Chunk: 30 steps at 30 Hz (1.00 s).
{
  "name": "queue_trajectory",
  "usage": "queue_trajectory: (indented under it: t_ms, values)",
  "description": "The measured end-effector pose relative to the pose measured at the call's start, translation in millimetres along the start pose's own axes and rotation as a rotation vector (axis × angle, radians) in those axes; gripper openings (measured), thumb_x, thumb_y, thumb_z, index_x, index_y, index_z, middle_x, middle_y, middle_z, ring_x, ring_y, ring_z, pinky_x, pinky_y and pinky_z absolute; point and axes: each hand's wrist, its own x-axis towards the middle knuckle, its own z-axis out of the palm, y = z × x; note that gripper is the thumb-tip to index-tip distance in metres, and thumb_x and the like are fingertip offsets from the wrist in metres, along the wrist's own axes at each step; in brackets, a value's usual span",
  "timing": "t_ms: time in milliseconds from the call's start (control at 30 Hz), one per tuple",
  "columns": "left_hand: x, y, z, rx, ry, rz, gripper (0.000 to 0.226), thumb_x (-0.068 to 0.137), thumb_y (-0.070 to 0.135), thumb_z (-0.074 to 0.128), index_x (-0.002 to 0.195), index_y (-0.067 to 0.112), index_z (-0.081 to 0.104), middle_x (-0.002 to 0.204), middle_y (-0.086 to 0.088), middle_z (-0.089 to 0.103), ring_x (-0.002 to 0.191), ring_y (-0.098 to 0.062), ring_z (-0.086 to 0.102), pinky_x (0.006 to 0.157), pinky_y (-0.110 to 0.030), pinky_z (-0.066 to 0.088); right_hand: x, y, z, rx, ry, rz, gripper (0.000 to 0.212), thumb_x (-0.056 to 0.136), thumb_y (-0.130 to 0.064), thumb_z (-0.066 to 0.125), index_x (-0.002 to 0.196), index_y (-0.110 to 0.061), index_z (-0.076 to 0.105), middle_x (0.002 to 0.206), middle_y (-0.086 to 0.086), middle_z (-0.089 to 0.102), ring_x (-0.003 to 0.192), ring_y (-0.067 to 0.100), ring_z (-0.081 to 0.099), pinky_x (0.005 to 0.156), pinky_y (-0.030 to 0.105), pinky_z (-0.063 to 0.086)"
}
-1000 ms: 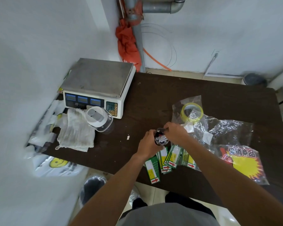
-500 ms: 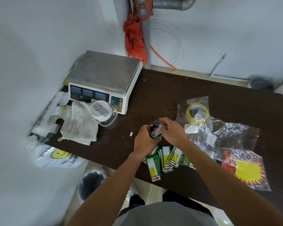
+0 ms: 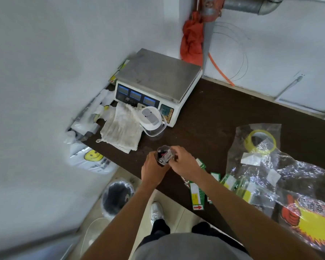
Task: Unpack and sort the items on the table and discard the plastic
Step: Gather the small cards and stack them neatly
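Both hands hold one small plastic-wrapped item, dark with a white barcode label, just above the near edge of the dark table. My left hand grips it from the left and my right hand pinches its wrapping from the right. Green and white price tags lie fanned out under my right forearm. To the right lie clear plastic bags, one holding a yellow tape roll, and a bagged red and yellow promo sign.
A weighing scale stands at the table's back left, with a white cloth and a lidded clear jar in front of it. A black-lined bin stands on the floor below the table edge. A smiley bag hangs at the left.
The view has swung left and down, bringing the bin and my shoes into sight. Both hands keep hold of the small wrapped item, which sits nearer the table's front left edge.
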Motion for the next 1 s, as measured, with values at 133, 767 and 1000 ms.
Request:
queue_trajectory:
  t_ms: [133, 767, 1000]
  values:
    - [9, -14, -22, 0.002, 0.03, -0.023, 0.058, 0.077, 0.048, 0.077, 0.124, 0.022, 0.054, 0.118, 0.002, 0.062, 0.107, -0.019, 0.062, 0.084, -0.03, 0.044, 12, -23, 14, -0.016, -0.069, -0.005, 0.054, 0.092, -0.026, 0.057, 0.144, -0.025, 0.042, 0.141, 0.004, 0.051, 0.131, 0.024, 0.049, 0.107, 0.037, 0.037]
    - [31, -24, -48, 0.032, 0.059, -0.066, 0.074, 0.082, 0.044, 0.076, 0.14, 0.013, 0.042, 0.134, -0.009, 0.052, 0.118, -0.028, 0.057, 0.09, -0.032, 0.042, 14, -52, 16, 0.088, -0.197, 0.032, 0.063, 0.091, -0.039, 0.057, 0.15, -0.025, 0.039, 0.162, 0.001, 0.027, 0.143, 0.018, 0.036, 0.116, 0.039, 0.032]
    - [13, -13, -53, 0.01, 0.273, 0.021, 0.047, 0.083, 0.043, 0.073, 0.116, 0.018, 0.05, 0.113, 0.0, 0.052, 0.084, -0.017, 0.059, 0.069, -0.028, 0.042, 10, -36, -2, 0.118, -0.131, 0.112, 0.062, 0.095, -0.035, 0.058, 0.151, -0.02, 0.038, 0.149, 0.007, 0.047, 0.134, 0.019, 0.047, 0.11, 0.041, 0.041]
